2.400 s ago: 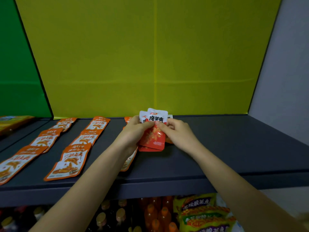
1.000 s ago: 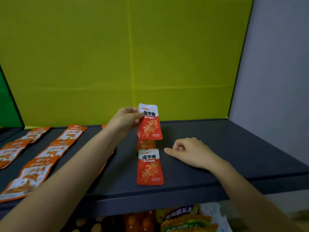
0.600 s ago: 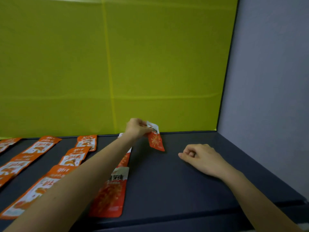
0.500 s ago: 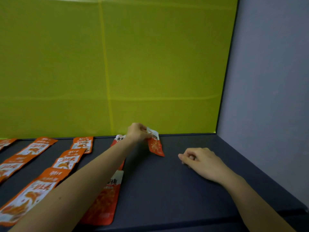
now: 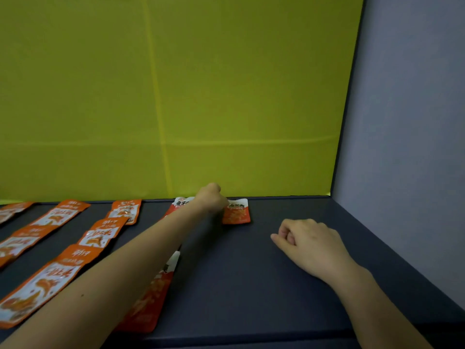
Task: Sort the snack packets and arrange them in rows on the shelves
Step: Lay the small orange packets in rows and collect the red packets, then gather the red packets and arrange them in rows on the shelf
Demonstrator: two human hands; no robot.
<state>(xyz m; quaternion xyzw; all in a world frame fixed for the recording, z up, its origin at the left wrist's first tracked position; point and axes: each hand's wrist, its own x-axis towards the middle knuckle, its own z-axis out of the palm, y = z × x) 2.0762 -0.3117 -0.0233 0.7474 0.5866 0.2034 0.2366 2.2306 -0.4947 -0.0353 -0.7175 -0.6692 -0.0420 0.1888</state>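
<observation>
A red snack packet lies at the back of the dark shelf, against the yellow back panel. My left hand reaches far in and pinches that packet's top left corner with curled fingers. Another red packet shows partly behind my left wrist, and a third red packet lies near the front edge, half hidden under my forearm. My right hand rests on the shelf to the right, loosely curled and holding nothing.
Orange packets lie in rows on the shelf's left part, such as the back orange packet and the front orange packet. A grey side wall closes the right end. The yellow back panel stands behind.
My left hand carried a red packet from mid-shelf to the back and lowered it flat by the panel. My right hand let go of the stack and stayed resting on the shelf.
</observation>
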